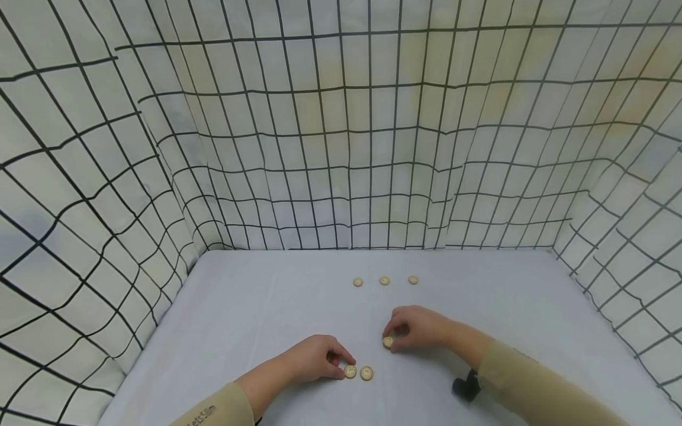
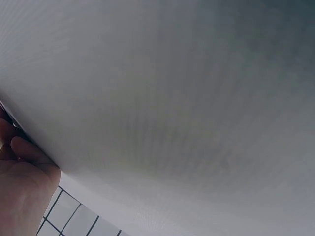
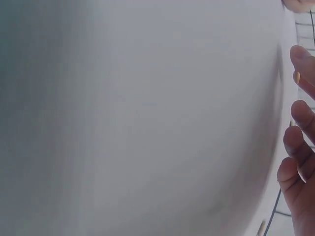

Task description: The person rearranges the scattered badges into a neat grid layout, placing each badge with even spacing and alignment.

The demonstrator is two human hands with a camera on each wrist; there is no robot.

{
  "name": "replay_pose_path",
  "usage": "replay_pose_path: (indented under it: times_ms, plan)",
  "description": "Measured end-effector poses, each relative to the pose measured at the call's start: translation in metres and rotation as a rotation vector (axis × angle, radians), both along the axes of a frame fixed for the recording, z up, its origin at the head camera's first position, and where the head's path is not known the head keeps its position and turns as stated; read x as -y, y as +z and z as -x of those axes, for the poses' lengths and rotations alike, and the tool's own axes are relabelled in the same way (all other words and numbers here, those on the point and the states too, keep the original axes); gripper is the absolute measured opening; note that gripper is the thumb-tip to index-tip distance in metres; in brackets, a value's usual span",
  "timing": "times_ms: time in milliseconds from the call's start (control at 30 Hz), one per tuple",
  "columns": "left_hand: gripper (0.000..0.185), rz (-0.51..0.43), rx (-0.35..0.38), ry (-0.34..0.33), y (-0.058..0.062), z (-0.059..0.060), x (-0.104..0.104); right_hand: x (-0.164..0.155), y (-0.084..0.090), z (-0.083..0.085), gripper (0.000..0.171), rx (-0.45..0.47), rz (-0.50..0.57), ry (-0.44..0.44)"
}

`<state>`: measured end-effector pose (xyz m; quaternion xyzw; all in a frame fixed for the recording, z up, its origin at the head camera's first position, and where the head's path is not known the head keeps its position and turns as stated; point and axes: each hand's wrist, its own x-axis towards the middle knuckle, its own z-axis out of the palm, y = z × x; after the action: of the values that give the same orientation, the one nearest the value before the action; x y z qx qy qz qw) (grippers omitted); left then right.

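Several round wooden buttons lie on the pale table [image 1: 256, 313] in the head view. My left hand [image 1: 343, 365] has its fingers curled, and thumb and forefinger pinch one button [image 1: 350, 371]. A second button [image 1: 366, 373] lies flat just to its right, untouched. My right hand [image 1: 391, 335], a little farther back, pinches another button [image 1: 388, 341] at the fingertips. Three more buttons [image 1: 384, 280] form a row beyond both hands. The left wrist view shows only part of my left hand [image 2: 22, 187] against the table; the right wrist view shows my right fingers [image 3: 301, 147] at its edge.
Grid-patterned cloth walls [image 1: 341, 148] close the table in at the back, left and right. A black wrist mount [image 1: 466, 386] sits on my right forearm. Bare tabletop stretches left and right of the hands.
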<state>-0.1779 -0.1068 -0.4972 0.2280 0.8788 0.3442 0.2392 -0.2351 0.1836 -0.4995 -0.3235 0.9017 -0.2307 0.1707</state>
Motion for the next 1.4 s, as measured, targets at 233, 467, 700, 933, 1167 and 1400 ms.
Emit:
replay_pose_path:
  times_ms: [233,467,700,933,1167,1400]
  plan:
    - [0.019,-0.003,0.006,0.008,0.0,-0.001,0.002,-0.013,0.0,0.007,0.021,-0.021,-0.01,-0.06]
    - [0.019,-0.002,0.003,0.009,-0.001,-0.002,0.002,-0.027,0.002,0.017,0.02,-0.017,-0.011,-0.139]
    - [0.02,-0.002,0.004,0.013,0.001,-0.003,0.003,-0.039,0.0,0.027,0.018,-0.017,0.003,-0.23]
    - [0.02,-0.007,0.009,0.014,0.0,-0.002,0.003,-0.053,-0.004,0.04,0.02,0.005,0.011,-0.313]
    - [0.02,-0.007,0.009,0.015,0.0,-0.003,0.003,-0.059,-0.002,0.05,0.024,0.012,0.008,-0.35]
    - [0.02,0.005,0.013,0.008,0.0,-0.002,0.002,-0.065,-0.005,0.059,0.026,-0.006,0.006,-0.381]
